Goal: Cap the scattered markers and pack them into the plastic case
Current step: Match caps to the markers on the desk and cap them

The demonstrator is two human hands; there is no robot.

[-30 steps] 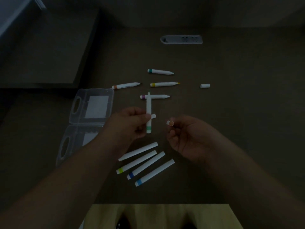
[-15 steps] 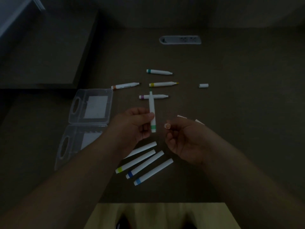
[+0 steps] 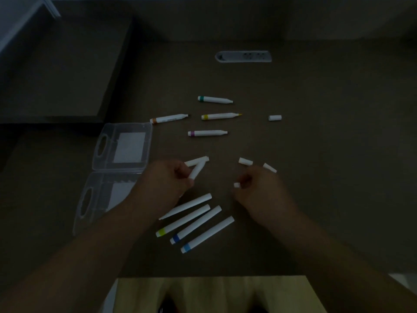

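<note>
Head view, dim desk: left hand (image 3: 167,179) pinches an uncapped marker (image 3: 198,170); right hand (image 3: 255,186) pinches a cap (image 3: 237,185). Four capped markers (image 3: 196,222) lie near. Four uncapped markers (image 3: 207,133) wait. The open plastic case (image 3: 126,143) holds no markers.

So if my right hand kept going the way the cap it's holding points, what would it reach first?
Your right hand holds a cap pointing left, toward the marker in your left hand. That marker looks first in line, though depth is hard to judge from one view.
</note>
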